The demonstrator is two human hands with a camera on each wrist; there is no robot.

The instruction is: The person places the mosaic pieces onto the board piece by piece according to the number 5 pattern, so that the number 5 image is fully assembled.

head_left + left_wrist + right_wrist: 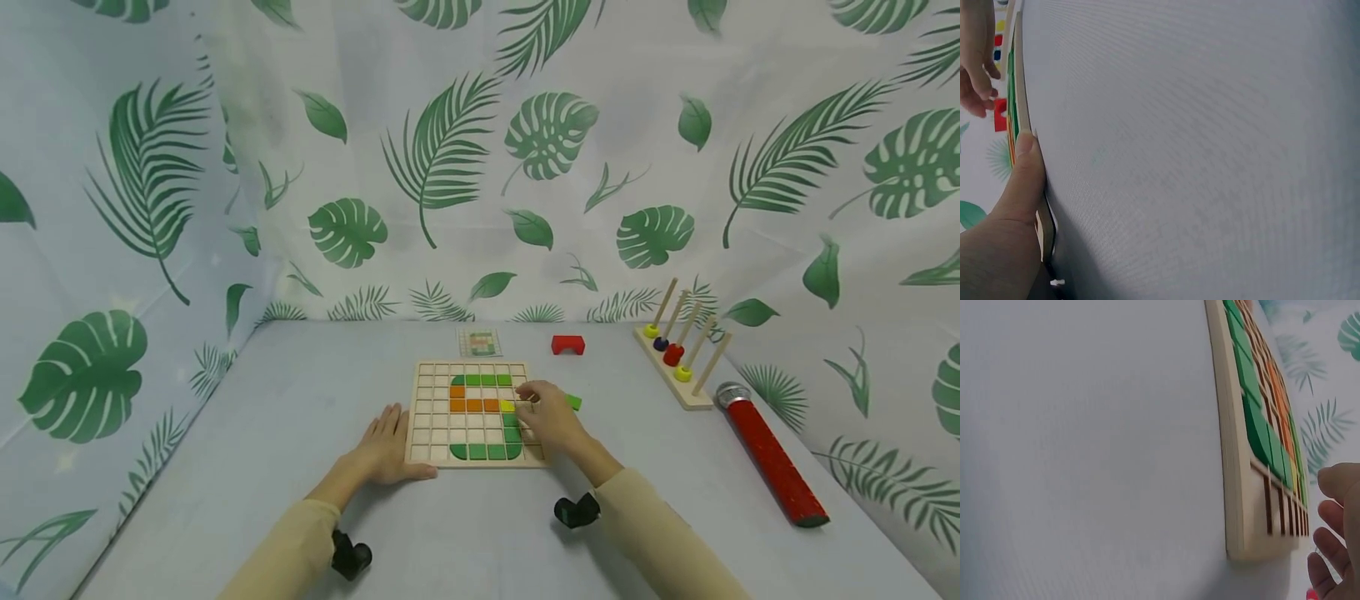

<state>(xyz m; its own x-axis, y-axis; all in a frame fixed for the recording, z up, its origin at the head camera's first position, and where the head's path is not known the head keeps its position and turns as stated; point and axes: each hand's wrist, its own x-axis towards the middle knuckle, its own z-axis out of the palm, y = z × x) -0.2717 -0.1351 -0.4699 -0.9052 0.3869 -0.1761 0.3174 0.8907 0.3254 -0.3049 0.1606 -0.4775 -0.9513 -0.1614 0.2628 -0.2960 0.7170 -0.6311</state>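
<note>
A wooden grid board [431, 429] lies flat on the table with several green tiles [495, 451], orange tiles [474, 406] and a yellow tile [507, 407] in its cells. My left hand [386, 450] rests at the board's left edge, fingers straight; its thumb [1025, 162] lies along the front edge. Over the right side hovers my right hand [553, 417], fingers loosely bent near the yellow tile. Nothing shows between its thumb and fingers in the right wrist view. A light green piece [573, 402] lies beyond that hand, partly hidden by it.
Behind the board lie a small pattern card [480, 342] and a red arch block [567, 344]. Farther right stands a wooden peg rack [697, 400] with coloured beads, beside a red microphone-shaped tube [776, 462]. A leaf-print cloth [450, 275] hangs behind the table.
</note>
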